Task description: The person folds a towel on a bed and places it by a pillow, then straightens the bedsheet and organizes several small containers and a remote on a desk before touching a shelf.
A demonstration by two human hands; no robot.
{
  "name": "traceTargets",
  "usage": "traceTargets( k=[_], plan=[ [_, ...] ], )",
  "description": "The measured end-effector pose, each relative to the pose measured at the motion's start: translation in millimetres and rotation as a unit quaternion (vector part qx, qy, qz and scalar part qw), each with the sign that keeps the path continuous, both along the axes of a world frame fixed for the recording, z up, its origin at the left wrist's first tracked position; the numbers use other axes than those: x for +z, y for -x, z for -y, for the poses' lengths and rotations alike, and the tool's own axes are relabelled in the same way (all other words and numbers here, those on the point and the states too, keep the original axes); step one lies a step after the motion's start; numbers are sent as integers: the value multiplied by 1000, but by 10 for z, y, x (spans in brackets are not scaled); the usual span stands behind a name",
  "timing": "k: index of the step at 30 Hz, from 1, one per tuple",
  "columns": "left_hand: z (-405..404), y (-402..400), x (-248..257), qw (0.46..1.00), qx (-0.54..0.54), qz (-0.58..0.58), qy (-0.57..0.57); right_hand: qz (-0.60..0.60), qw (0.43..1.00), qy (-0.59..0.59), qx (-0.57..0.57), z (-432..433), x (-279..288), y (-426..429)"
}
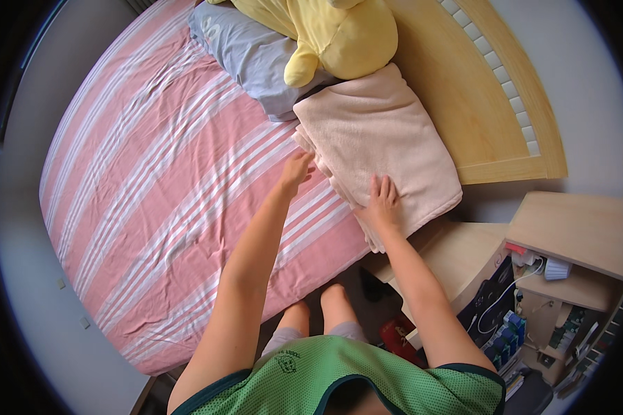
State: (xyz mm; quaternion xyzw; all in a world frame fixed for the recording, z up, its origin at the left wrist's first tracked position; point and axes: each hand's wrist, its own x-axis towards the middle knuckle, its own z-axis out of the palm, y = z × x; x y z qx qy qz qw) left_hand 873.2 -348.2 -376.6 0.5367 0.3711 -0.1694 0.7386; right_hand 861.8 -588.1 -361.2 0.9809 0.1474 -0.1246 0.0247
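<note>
A folded pale pink blanket (374,129) lies at the head end of a bed, over the pink-and-white striped sheet (176,171). My right hand (387,207) rests flat on the blanket's lower part, fingers slightly spread. At its left edge, where several folded layers show, is my left hand (298,168), with fingers loosely curled beside the layers; whether it touches them is unclear. Above the blanket, a yellow plush toy (353,36) leans over a blue-grey pillow (259,67). Part of the pillow is hidden under the toy.
A wooden headboard (446,93) stands at the upper right. Below it, a light wood cabinet (576,228) holds a white cable and several small items. The bed's near edge is close to my legs, and a wall runs along the left.
</note>
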Motion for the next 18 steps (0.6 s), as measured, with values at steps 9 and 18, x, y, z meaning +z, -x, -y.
traceTargets(
  k=[9,18],
  plan=[
    [-127,-727,-117,993,65,53,-87,-117,989,-83,35,343,170,-359],
    [38,-870,-685,981,109,57,-151,-247,946,-61,200,690,331,-389]
  ],
)
